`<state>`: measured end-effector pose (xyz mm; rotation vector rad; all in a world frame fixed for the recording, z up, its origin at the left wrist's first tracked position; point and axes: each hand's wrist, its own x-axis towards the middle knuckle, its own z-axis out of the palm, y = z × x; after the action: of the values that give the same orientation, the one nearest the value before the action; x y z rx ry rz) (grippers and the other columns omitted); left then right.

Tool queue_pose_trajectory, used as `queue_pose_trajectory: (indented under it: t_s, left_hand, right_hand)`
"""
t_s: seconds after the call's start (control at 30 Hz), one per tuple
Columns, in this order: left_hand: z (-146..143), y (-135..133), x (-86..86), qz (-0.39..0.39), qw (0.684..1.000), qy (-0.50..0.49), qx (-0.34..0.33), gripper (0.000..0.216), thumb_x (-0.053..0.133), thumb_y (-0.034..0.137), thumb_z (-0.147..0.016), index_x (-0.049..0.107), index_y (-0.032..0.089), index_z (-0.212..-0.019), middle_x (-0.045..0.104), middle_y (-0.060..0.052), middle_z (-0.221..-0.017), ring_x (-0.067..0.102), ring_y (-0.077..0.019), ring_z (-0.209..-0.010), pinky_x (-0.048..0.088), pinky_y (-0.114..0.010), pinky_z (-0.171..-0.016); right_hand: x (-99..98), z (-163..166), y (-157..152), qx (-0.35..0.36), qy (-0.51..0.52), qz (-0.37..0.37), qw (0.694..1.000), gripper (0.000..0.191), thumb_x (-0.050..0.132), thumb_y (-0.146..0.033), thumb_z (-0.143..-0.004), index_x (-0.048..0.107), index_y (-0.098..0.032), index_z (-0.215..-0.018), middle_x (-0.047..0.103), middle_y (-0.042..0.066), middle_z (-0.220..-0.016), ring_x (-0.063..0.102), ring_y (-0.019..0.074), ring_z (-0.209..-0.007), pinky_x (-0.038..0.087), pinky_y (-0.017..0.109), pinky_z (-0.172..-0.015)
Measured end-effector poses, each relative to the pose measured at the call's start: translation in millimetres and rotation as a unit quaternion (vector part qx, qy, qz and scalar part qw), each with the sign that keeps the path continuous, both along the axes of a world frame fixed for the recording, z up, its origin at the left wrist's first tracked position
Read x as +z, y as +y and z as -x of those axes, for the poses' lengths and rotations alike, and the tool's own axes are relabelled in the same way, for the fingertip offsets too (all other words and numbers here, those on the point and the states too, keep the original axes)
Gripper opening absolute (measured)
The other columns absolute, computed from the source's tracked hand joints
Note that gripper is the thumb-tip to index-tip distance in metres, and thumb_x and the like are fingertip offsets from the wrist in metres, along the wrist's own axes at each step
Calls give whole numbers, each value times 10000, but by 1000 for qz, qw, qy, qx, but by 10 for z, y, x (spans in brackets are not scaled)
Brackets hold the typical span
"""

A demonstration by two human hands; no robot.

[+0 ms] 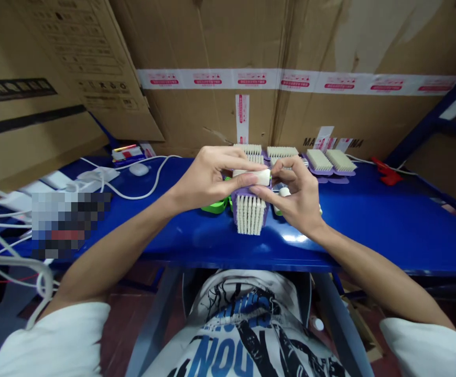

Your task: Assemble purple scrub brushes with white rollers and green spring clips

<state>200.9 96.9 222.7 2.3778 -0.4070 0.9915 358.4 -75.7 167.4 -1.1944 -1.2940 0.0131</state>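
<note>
My left hand (208,178) and my right hand (296,196) meet over the middle of the blue table (369,220). Both are closed on a purple brush (250,207) whose white bristles face me. My left thumb and fingers pinch a white block of bristles (257,177) along the brush's top edge. My right fingertips press the brush's right side. A green brush (216,206) lies on the table beneath my left hand, mostly hidden.
Several purple brushes (324,162) with white bristles lie in a row behind my hands. A red clip (385,172) sits at the far right. White cables (141,180), a white mouse (139,169) and small boxes crowd the table's left. Cardboard boxes (291,63) wall off the back.
</note>
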Motion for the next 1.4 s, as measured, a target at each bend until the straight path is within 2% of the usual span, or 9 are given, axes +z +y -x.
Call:
queue_pose_trajectory:
  t_s: [0.37,0.57,0.67,0.77,0.87,1.0,1.13,1.27,1.4]
  left_hand:
    - [65,-62,4,-69,997,-30,34,222,759,368,-1131,952,268,-1176,789,-46,-891,682,-175,-774,534,-326,-726]
    - [55,14,-68,-30,999,-19,-2,208,816,396,-1105,935,297,-1243,841,-60,-1018,766,-205,-913,612,-346,-846]
    - [42,118,-145,0,998,20,-60,326,805,386,-1107,874,301,-1414,873,-98,-1281,813,-249,-1150,644,-390,-1052]
    - [12,185,-235,36,994,46,-88,441,840,390,-1072,818,292,-1502,834,-112,-1480,792,-278,-1332,614,-428,-1202]
    - [-44,180,-329,124,987,57,-79,548,917,413,-1001,784,246,-1505,825,-119,-1496,815,-272,-1300,647,-398,-1155]
    - [-125,106,-467,222,965,78,-114,610,949,413,-950,699,192,-1460,863,-137,-1322,851,-261,-1186,689,-337,-998]
    - [-167,46,-603,282,945,98,-136,688,956,438,-942,587,202,-1472,851,-143,-1279,856,-275,-1162,702,-340,-934]
    - [-198,30,-692,315,935,78,-143,846,1015,491,-888,519,240,-1526,832,-143,-1332,862,-309,-1163,718,-395,-945]
    - [-221,6,-712,320,936,58,-135,877,1032,487,-865,506,262,-1529,819,-134,-1350,866,-317,-1155,726,-431,-950]
  right_hand:
    - [-6,-10,52,17,-38,-25,999,460,1014,-359,-878,574,-287,-990,618,-61,-883,598,142,-771,522,337,-725]
    - [147,-190,-22,59,-44,12,997,704,1029,-603,-863,533,-368,-1304,734,-72,-899,714,197,-757,576,364,-731]
    - [372,-596,-166,-30,-106,81,991,645,669,-853,-1056,658,-314,-1409,849,74,-1106,810,286,-954,618,441,-817]
    - [511,-1066,-250,-284,-274,228,890,647,635,-841,-1058,843,-242,-1190,873,172,-1131,814,391,-1054,620,547,-927]
    - [491,-1396,-187,-264,-375,348,818,556,840,-635,-973,867,-220,-1342,880,195,-1289,818,448,-1200,633,599,-1033]
    - [511,-1386,-77,-229,-325,286,872,391,879,-510,-953,904,-225,-1219,903,144,-1163,850,356,-998,672,538,-945]
    - [778,-816,-161,-130,-232,130,955,604,908,-598,-972,798,-312,-1492,861,39,-1016,807,266,-865,664,432,-807]
    - [944,-187,-235,-28,-311,119,942,353,881,-538,-1033,866,-317,-1308,887,35,-1182,839,285,-1025,678,457,-942]
    - [832,-17,-253,-48,-354,126,925,262,843,-537,-1069,894,-327,-1217,898,37,-1182,845,298,-1013,678,481,-936]
